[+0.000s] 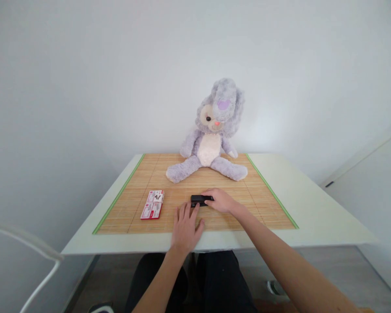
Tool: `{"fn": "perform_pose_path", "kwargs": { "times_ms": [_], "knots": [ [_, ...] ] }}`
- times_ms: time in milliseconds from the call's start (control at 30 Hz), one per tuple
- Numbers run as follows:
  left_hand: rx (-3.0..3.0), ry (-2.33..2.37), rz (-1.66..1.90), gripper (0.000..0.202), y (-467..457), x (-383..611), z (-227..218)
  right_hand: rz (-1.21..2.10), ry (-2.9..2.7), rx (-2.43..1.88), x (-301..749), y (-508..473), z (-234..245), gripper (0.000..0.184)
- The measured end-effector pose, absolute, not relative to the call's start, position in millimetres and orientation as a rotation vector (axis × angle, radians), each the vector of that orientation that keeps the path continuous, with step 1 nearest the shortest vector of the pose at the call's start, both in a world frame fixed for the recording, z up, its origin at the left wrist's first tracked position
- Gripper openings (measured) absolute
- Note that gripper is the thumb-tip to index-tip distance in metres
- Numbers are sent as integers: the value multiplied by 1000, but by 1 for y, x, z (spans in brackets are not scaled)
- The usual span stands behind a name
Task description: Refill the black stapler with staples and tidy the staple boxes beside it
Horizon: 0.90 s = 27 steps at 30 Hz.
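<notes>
A small black stapler (199, 200) lies on the bamboo mat (267, 204) near the front middle. My right hand (222, 201) rests over its right end, fingers curled onto it. My left hand (185, 227) lies flat on the mat just in front of the stapler, fingers stretched out and apart, its fingertips touching or almost touching the stapler's left end. A red and white box of staples (153, 204) lies to the left of both hands.
A grey and white plush rabbit (211, 134) sits at the back of the mat against the white wall. The mat lies on a white table (319, 208). A white chair frame (35, 256) stands at the lower left.
</notes>
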State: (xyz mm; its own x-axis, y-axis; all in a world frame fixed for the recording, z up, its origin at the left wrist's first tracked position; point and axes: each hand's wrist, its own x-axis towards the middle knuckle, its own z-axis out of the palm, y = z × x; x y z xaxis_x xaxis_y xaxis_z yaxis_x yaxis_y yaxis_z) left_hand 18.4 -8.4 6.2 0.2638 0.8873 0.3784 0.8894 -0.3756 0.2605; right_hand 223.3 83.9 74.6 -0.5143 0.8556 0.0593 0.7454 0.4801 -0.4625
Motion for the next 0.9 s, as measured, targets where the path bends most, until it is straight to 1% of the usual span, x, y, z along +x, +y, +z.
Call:
{"fn": "perform_pose_path", "kwargs": {
  "times_ms": [133,267,333,400,467,600,700,800,900],
  "knots": [
    [-2492,-1794,-705,59,-7,19,5,545,-2489,-1349,211,91,78,22],
    [-2504,-1825,-688,54,-5,18,4,465,-2488,-1313,181,96,83,28],
    [-2509,-1833,-689,53,-5,18,4,437,-2496,-1267,169,98,87,23],
    [-2514,-1843,-698,57,-5,19,4,428,-2508,-1206,166,99,94,16],
    [-2515,-1853,-706,61,-5,19,5,425,-2497,-1158,173,99,103,12],
    [-2502,-1856,-704,62,-6,19,6,387,-2389,-1162,206,90,116,22],
    [-2495,-1854,-693,63,-6,19,5,432,-2203,-1192,235,78,115,21],
    [-2485,-1851,-686,62,-6,19,6,542,-1959,-1239,263,68,99,23],
    [-2478,-1845,-684,61,-6,20,6,702,-1668,-1304,288,62,73,24]
  ]
}}
